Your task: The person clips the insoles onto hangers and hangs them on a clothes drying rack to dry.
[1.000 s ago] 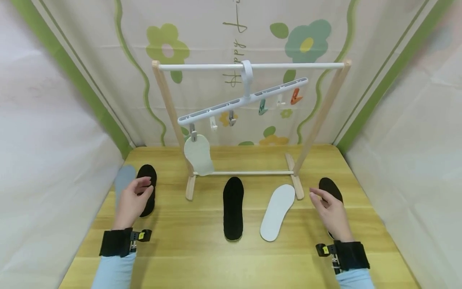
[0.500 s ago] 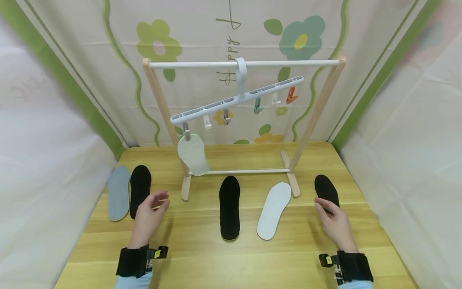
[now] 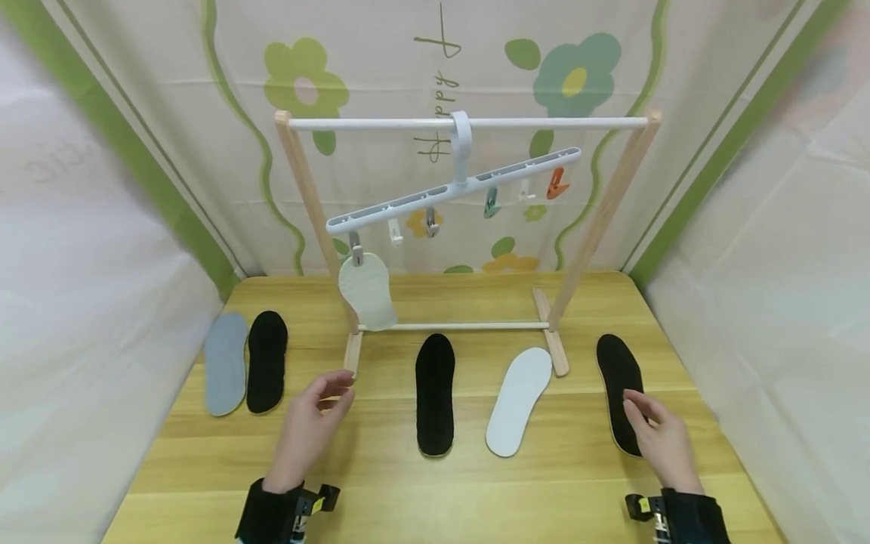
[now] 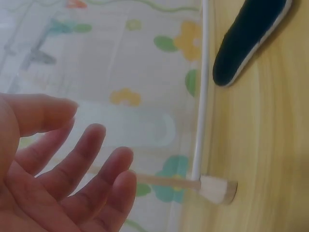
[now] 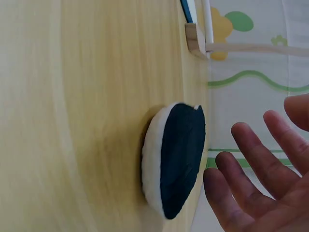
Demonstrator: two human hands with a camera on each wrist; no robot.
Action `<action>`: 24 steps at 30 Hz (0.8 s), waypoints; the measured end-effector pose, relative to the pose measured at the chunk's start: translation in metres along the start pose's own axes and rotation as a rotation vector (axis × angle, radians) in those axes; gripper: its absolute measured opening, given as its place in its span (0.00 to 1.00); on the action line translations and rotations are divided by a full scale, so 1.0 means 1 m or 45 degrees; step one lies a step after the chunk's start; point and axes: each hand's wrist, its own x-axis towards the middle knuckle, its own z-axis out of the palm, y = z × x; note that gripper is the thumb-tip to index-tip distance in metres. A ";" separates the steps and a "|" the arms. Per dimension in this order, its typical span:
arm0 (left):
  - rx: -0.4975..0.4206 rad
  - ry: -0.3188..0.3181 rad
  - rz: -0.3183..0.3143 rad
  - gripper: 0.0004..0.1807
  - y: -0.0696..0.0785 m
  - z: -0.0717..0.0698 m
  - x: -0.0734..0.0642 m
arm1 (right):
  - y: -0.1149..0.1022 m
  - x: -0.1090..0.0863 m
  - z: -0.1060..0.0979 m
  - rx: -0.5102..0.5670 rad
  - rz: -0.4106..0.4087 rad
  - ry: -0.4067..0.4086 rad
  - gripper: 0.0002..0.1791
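A pale cloth (image 3: 387, 60) printed with flowers stands behind a wooden tabletop (image 3: 442, 502). On the tabletop is a rack (image 3: 374, 123) with wooden legs and white rails. A white hanger (image 3: 414, 204) is hooked over its top rail, slanting lower on the left.

Five insoles lie on the tabletop: a grey-blue insole (image 3: 226, 363) and a black insole (image 3: 267, 363) side by side at far left, another black insole (image 3: 435, 397) in the middle, a white insole (image 3: 519, 400) near the rack's right foot, and a third black insole (image 3: 617, 385) at right. A pale insole (image 3: 368, 295) hangs from the hanger's left end.

The left hand (image 3: 309, 427) is over the tabletop between the left and middle black insoles, its fingers spread and loosely bent. The right hand (image 3: 662, 438) is above the right black insole, thumb apart from its spread, slightly curved fingers.

A grey clip (image 3: 356, 253) grips the pale insole; along the hanger follow a white clip (image 3: 396, 232), another grey clip (image 3: 432, 223), a green clip (image 3: 492, 202), a second white clip (image 3: 526, 189) and an orange clip (image 3: 557, 183).
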 end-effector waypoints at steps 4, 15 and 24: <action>-0.032 -0.021 0.018 0.14 0.004 0.009 -0.003 | 0.007 0.004 -0.006 -0.057 0.052 0.002 0.25; -0.053 -0.055 0.001 0.13 0.016 0.023 -0.004 | 0.029 0.026 -0.020 -0.126 0.168 -0.026 0.30; -0.059 -0.067 0.014 0.14 0.019 0.025 -0.006 | 0.038 0.053 -0.034 -0.218 0.157 -0.091 0.31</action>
